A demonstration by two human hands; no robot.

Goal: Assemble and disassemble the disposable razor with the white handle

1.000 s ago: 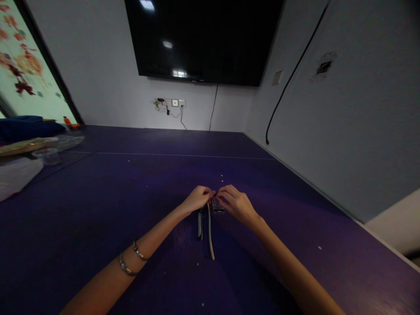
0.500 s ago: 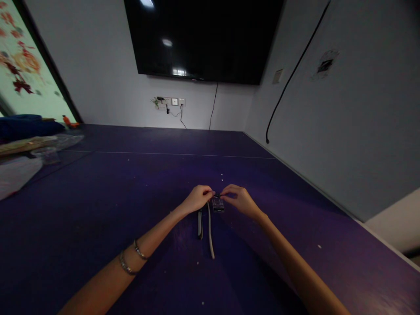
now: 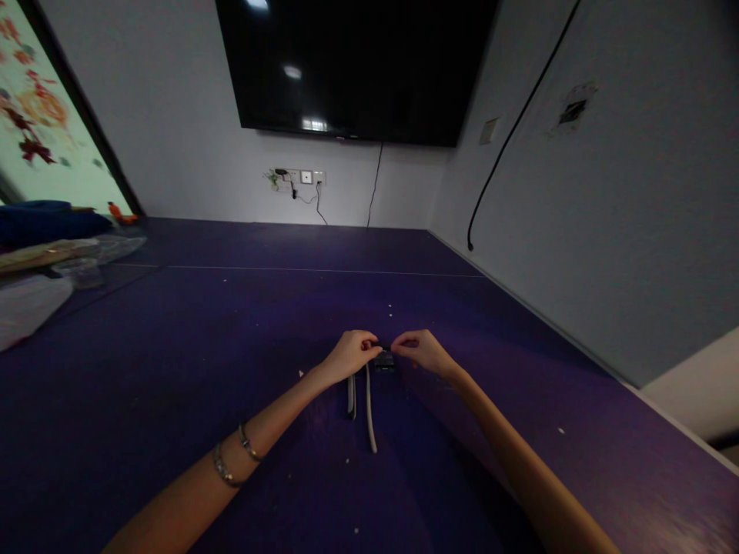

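My left hand (image 3: pixel 353 355) is pinched at the upper left edge of a small dark rectangular box (image 3: pixel 384 362), which lies on the purple surface. Across from it, my right hand (image 3: pixel 424 352) pinches at the upper right of that box. Something small and dark shows between the two sets of fingertips, too small to name. Below my left hand lie a pale, slightly curved cord-like strip (image 3: pixel 370 415) and a shorter grey-and-black strip (image 3: pixel 352 396). Their upper ends are hidden by the hand.
A wide purple surface (image 3: pixel 231 323) with small white specks spreads around my hands. Plastic bags (image 3: pixel 35 304) and blue cloth (image 3: pixel 51 221) are piled at the left. Ahead, a television (image 3: pixel 358 69) hangs above wall sockets (image 3: pixel 305 177). A black cable (image 3: pixel 513 127) hangs on the right wall.
Both hands have come slightly lower, with the fingertips nearer the box, which now looks more covered at its top. The strips lie as before.
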